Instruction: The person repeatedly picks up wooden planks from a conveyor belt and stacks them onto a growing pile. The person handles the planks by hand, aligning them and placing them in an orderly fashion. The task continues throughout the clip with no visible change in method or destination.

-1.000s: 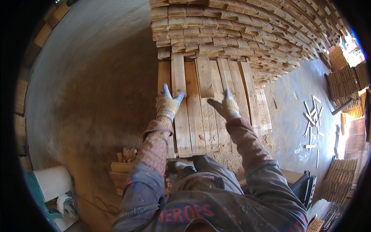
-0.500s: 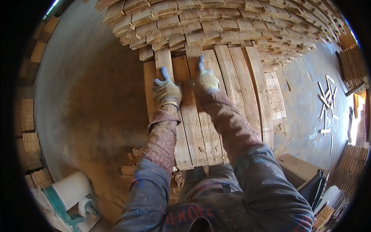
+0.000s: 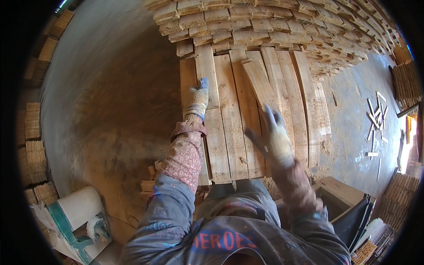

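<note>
I wear pale knitted gloves with blue fingers. My left hand [image 3: 197, 99] is at the left edge of a short wooden board [image 3: 206, 66]. Its thumb lies straight along the wood; the other fingers curl at the edge, partly hidden. My right hand [image 3: 276, 137], a little blurred, is open with fingers spread, over the boards on the right. Just beyond its fingertips another short board [image 3: 258, 84] lies slanted across a layer of long boards [image 3: 229, 110] laid side by side.
Behind the layer rises a large stack of boards [image 3: 238, 22]. Offcuts [image 3: 377, 117] lie scattered on the floor at the right. A white and green machine [image 3: 75, 216] stands at lower left, a wooden box [image 3: 340, 194] at lower right. Stacked wood [image 3: 33, 121] lines the left side.
My right hand has moved back toward me and opened, and a short board now lies slanted beyond it. My left hand stays at the left boards. The whole view has shifted slightly.
</note>
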The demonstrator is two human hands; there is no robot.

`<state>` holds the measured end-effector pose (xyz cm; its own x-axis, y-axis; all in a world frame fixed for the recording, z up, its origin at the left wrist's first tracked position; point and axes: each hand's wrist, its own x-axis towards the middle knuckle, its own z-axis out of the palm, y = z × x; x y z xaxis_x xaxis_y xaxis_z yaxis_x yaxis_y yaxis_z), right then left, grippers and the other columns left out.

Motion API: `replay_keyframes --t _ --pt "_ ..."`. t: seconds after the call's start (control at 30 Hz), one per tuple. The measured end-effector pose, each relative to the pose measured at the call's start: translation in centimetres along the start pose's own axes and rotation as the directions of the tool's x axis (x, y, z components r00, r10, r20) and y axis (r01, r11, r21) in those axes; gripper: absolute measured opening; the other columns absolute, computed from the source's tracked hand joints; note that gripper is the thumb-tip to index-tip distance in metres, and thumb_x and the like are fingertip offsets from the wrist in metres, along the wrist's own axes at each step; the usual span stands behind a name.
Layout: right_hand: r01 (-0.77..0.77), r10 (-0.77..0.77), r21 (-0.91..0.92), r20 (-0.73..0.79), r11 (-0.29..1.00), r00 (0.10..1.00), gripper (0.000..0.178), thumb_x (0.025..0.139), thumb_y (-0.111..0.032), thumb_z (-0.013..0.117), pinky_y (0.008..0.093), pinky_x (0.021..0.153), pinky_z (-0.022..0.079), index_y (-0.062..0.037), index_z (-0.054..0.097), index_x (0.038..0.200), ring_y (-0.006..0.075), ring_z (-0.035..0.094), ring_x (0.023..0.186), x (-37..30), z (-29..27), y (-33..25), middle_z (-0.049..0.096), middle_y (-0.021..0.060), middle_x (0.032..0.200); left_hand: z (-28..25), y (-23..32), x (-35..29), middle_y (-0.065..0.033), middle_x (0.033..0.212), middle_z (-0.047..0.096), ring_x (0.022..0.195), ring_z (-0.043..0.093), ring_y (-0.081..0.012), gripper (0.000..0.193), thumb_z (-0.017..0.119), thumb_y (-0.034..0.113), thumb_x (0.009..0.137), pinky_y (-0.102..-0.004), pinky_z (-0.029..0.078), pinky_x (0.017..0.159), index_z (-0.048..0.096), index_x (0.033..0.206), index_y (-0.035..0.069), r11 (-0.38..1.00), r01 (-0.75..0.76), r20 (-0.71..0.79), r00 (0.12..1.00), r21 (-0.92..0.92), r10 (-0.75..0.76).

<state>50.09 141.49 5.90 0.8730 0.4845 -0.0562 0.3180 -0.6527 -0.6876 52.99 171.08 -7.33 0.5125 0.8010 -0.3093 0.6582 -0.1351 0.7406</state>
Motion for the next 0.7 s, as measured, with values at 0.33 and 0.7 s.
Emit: replay_keyframes --t 0.33,0.7 --pt "-0.234 0.269 -0.262 0.107 0.936 0.957 0.116 0.083 -0.057 0.075 0.0520 0.099 0.053 -0.0234 0.001 0.165 0.0389 0.062 0.123 22.8 14.6 -12.7 0.053 0.0290 0.140 1.4 -5.2 3.5 -0.0229 0.106 0.073 0.103 0.069 -0.0425 0.040 0.066 0.043 0.092 -0.0494 0.055 0.084 0.066 0.110 0.007 0.957 -0.196 -0.020 0.980 -0.214 0.196" --pt "-0.172 0.245 -0.261 0.283 0.950 0.927 0.113 0.082 -0.053 0.076 0.0515 0.090 0.056 -0.0120 0.010 0.164 0.0476 0.065 0.109 -1.5 14.1 -4.6 0.052 0.0342 0.133 -6.8 -11.9 -28.0 -0.0280 0.088 0.068 0.081 0.067 -0.0473 0.032 0.057 0.031 0.098 -0.0531 0.054 0.069 0.058 0.107 0.001 0.987 -0.162 0.228 0.960 -0.022 0.163"
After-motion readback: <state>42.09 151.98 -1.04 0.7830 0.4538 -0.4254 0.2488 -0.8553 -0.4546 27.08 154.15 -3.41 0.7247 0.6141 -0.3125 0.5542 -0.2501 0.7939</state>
